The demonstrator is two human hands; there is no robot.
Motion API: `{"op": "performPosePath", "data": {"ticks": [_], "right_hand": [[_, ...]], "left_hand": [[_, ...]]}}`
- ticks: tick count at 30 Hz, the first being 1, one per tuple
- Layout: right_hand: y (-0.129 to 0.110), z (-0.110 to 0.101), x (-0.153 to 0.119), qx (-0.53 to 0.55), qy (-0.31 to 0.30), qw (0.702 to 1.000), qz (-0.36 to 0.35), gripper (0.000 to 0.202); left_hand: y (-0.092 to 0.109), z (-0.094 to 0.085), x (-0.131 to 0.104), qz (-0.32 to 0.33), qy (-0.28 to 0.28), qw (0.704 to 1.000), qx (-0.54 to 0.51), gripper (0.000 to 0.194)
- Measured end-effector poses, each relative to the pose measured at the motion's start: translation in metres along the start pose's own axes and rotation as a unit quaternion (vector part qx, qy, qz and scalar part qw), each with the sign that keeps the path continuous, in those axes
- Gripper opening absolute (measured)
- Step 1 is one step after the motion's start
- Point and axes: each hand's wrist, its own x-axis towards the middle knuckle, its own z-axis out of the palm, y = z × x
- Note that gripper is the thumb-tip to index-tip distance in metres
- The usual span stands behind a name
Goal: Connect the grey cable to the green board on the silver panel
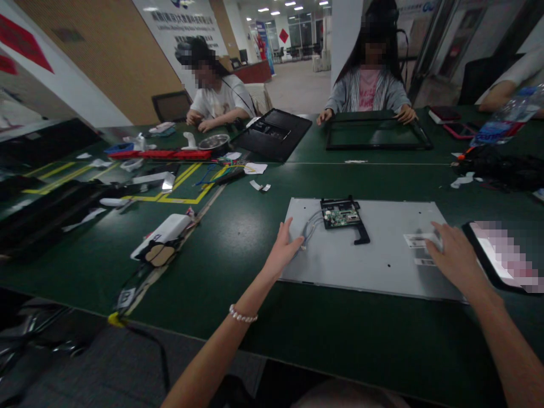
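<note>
A grey metal-backed display panel [331, 260] lies flat on the green table in front of me. Near its far edge sits a small green circuit board [340, 216] in a black plastic bracket [362, 233]. Grey cables [312, 224] run from the board toward the panel's left edge. My left hand [284, 246] is at that left edge, fingers stretched and thumb by the cables. Over the right part of the panel is my right hand [453, 252], fingers spread beside white labels [419, 241]. Whether either hand presses on the panel cannot be told.
A phone [505, 255] lies right of the panel. To the left is a white power strip or adapter [164, 235] with cables. Across the table, one person holds a black frame [378, 148]; another sits by a black panel [276, 133]. A water bottle [505, 119] stands at the far right.
</note>
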Motion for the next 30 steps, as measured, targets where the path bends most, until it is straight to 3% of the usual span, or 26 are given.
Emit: {"op": "performPosePath", "data": {"ticks": [7, 10, 13, 16, 19, 25, 30], "right_hand": [[-0.041, 0.009, 0.014, 0.042, -0.053, 0.993, -0.096, 0.051], [-0.059, 0.017, 0.025, 0.032, -0.081, 0.989, -0.119, 0.049], [-0.071, 0.029, 0.033, 0.008, -0.081, 0.989, -0.127, 0.049], [-0.075, 0.039, 0.034, -0.001, -0.063, 0.99, -0.129, 0.048], [-0.074, 0.044, 0.032, 0.002, -0.056, 0.989, -0.134, 0.049], [-0.077, 0.041, 0.031, 0.02, -0.058, 0.989, -0.133, 0.048], [-0.074, 0.044, 0.031, -0.011, -0.049, 0.988, -0.146, 0.047]], "left_hand": [[0.0, -0.001, 0.003, -0.003, -0.011, 0.999, 0.037, 0.085], [0.01, 0.006, 0.019, 0.058, -0.013, 0.995, 0.084, 0.09], [0.026, 0.02, 0.047, 0.129, -0.071, 0.982, 0.115, 0.1], [0.034, 0.033, 0.076, 0.146, -0.161, 0.966, 0.14, 0.118], [0.03, 0.039, 0.094, 0.172, -0.208, 0.951, 0.15, 0.126], [0.01, 0.037, 0.1, 0.242, -0.231, 0.935, 0.117, 0.116], [0.007, 0.039, 0.102, 0.273, -0.222, 0.921, 0.169, 0.114]]}}
